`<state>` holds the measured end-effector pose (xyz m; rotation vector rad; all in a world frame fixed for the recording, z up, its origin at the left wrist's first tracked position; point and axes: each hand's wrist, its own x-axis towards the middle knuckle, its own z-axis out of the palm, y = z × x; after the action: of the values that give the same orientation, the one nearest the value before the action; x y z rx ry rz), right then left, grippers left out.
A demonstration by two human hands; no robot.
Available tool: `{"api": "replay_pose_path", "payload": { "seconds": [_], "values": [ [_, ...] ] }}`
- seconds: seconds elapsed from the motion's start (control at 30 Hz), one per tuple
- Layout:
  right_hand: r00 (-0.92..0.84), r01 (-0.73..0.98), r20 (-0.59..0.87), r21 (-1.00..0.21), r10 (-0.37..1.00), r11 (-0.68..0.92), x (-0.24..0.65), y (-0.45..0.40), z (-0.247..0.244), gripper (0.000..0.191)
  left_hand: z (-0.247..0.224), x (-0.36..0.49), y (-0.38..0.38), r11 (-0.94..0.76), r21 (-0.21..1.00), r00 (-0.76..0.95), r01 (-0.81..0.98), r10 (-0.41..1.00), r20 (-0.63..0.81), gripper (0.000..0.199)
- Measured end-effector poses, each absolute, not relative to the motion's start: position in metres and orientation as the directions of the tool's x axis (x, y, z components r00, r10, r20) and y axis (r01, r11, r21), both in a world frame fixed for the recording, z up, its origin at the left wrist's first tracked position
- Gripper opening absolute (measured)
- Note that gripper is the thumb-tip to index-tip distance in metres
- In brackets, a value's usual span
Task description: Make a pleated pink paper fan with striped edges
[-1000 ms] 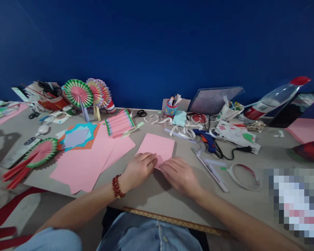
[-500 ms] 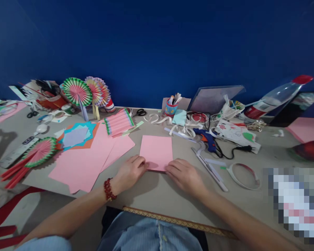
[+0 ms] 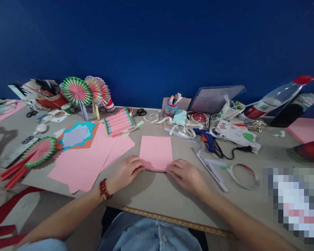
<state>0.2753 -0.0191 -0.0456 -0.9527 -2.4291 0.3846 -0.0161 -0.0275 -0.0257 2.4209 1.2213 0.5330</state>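
A pink sheet of paper (image 3: 156, 151) lies flat on the grey table in front of me, its near edge slightly raised or folded. At its near left corner, the fingers of my left hand (image 3: 125, 172) are closed on the edge; a dark red bead bracelet (image 3: 104, 189) circles that wrist. My right hand (image 3: 185, 174) grips the near right corner, fingers together. Both thumbs are mostly hidden. Left of the hands lie larger pink sheets (image 3: 81, 167), with a pleated pink paper (image 3: 119, 122) behind them.
On the right are a blue glue gun (image 3: 210, 141), a utility knife (image 3: 211, 170), a white tape roll (image 3: 243, 176) and a plastic bottle (image 3: 279, 97). Black scissors (image 3: 140, 112) and a pen cup (image 3: 170, 108) stand near the blue wall. Paper fans (image 3: 77, 91) are on the left.
My left hand has shifted slightly left along the paper's near edge, its fingers less curled. My right hand has barely moved, still at the right corner.
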Motion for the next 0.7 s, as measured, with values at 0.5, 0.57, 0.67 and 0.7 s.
{"api": "replay_pose_path", "payload": {
  "seconds": [0.5, 0.57, 0.67, 0.7],
  "values": [
    [-0.556, 0.525, 0.348, -0.557, 0.755, 0.643, 0.273, -0.018, -0.041, 0.013, -0.026, -0.015, -0.023, -0.500, 0.554, 0.515, 0.666, 0.845, 0.145, 0.016],
    [-0.563, 0.512, 0.346, -0.567, 0.750, 0.645, 0.274, -0.017, -0.041, 0.012, -0.027, -0.018, -0.023, -0.506, 0.552, 0.523, 0.663, 0.840, 0.142, 0.015],
    [-0.604, 0.489, 0.332, -0.564, 0.724, 0.666, 0.276, -0.015, -0.042, 0.011, -0.029, -0.023, -0.024, -0.529, 0.536, 0.540, 0.658, 0.827, 0.153, 0.013],
    [-0.617, 0.484, 0.326, -0.561, 0.716, 0.672, 0.277, -0.014, -0.042, 0.010, -0.030, -0.024, -0.025, -0.536, 0.528, 0.547, 0.659, 0.823, 0.154, 0.012]
  ]
}}
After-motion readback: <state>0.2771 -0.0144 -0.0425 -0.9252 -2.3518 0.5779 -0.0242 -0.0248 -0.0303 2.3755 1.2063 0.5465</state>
